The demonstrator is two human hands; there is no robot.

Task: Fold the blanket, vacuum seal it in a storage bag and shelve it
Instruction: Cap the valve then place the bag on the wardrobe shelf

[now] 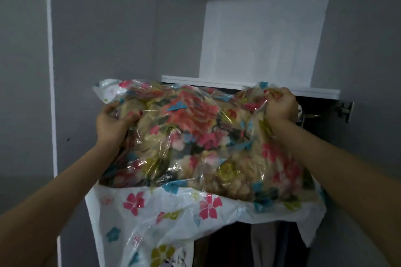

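A clear storage bag [152, 219] printed with pink, blue and green flowers holds a folded floral blanket [195, 136] in beige, red and blue. I hold it raised in front of a white wardrobe shelf [314, 92], its top edge level with the shelf's front lip. My left hand [112, 123] grips the bag's left side. My right hand [282, 106] clutches bunched plastic at the upper right corner. The empty lower part of the bag hangs down loose.
Above the shelf is an open white compartment [260, 39]. The grey wardrobe door [104, 39] stands open at the left. A metal hinge [346, 110] sits on the right wall. Hanging clothes [267, 245] show in the dark space below.
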